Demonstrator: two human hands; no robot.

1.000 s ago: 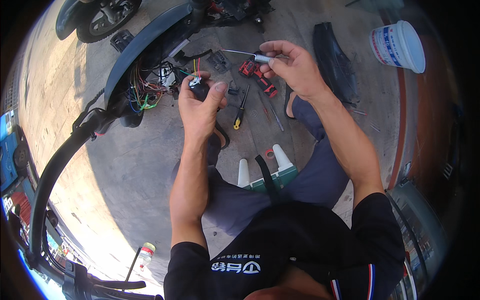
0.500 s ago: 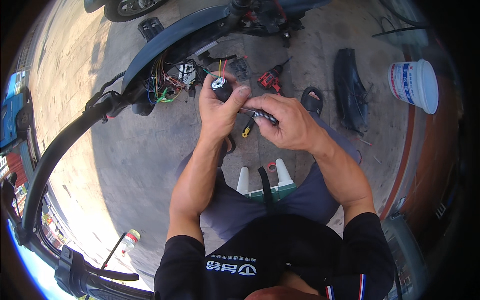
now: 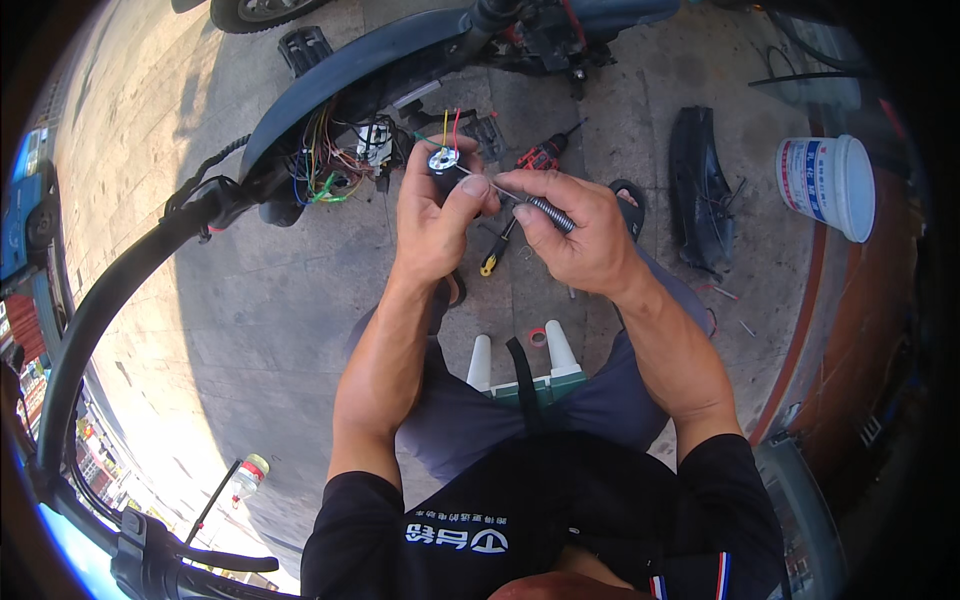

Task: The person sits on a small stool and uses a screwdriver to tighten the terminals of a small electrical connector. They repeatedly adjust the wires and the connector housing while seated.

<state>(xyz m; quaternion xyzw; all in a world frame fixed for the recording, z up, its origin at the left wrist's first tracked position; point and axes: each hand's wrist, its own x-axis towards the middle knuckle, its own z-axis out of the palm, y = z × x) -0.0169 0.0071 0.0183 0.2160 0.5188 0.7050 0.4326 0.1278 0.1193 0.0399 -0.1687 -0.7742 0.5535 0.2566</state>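
Over paving (image 3: 275,340), curled left hand (image 3: 430,220) around black cylinder (image 3: 446,181), inturned right hand (image 3: 583,232) around coil (image 3: 551,214)

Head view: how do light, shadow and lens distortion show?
Head view: sunlight bleaches the ground at left, while left hand and right hand sit in shade; head view: the red strip at right bows, corners go black; head view: the wire coil shows distinct turns.
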